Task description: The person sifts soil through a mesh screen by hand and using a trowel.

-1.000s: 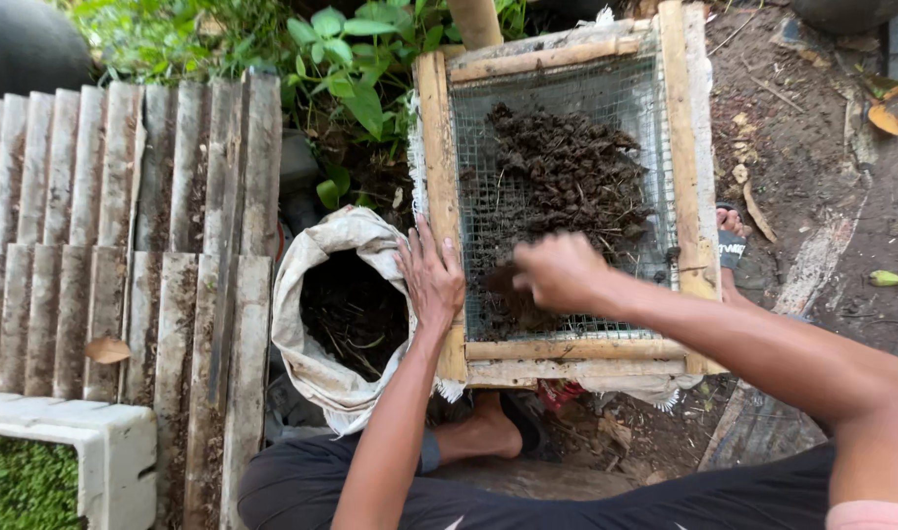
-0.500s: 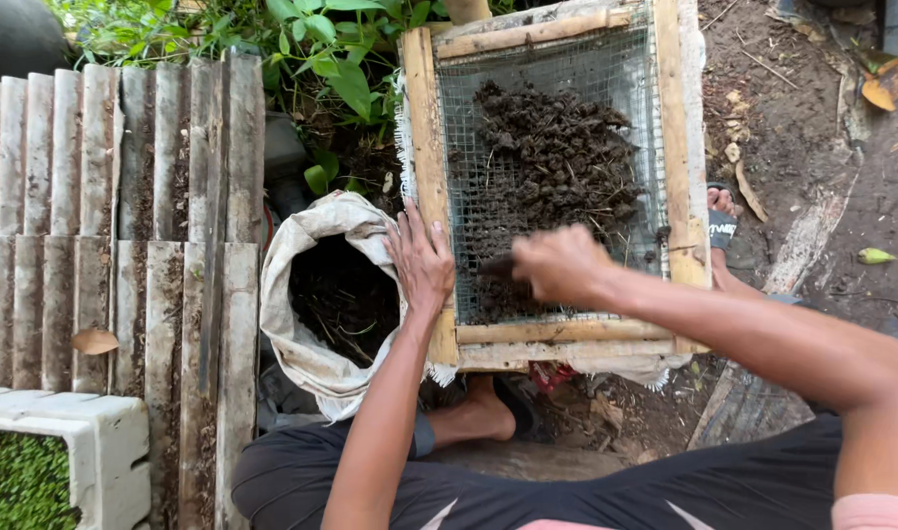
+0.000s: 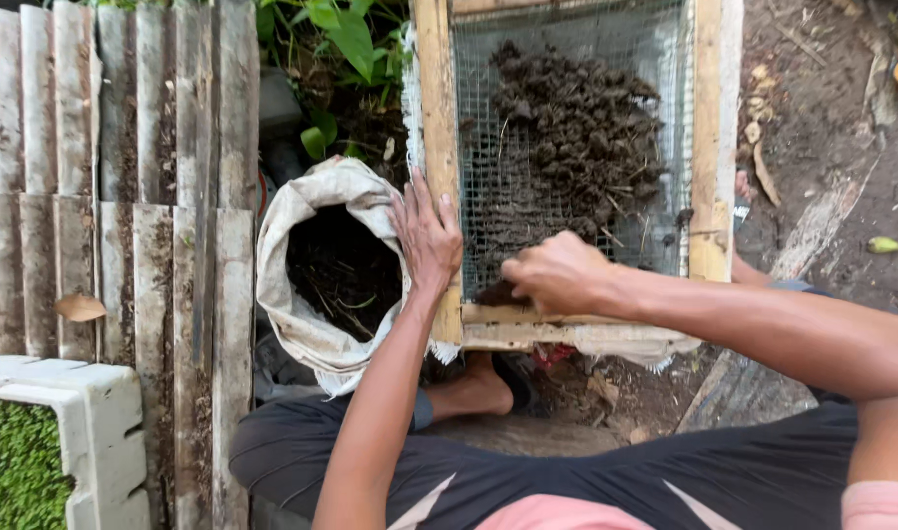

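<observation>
Both hands are working the rectangular wooden-framed wire-mesh sieve point(image 3: 567, 147): the left hand point(image 3: 427, 236), fingers spread flat, is bracing the frame's 9 o'clock rail, while the right hand point(image 3: 557, 275), curled shut on a clump, is rubbing dark lumpy compost point(image 3: 576, 128) at the mesh's 6 o'clock edge. Pressing lightly probably suits best, beside the open white woven sack point(image 3: 316, 285) at 9 o'clock.

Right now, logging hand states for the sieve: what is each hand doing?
Left hand: open, flat on the sieve frame.
Right hand: closed on dark soil at the mesh.
</observation>
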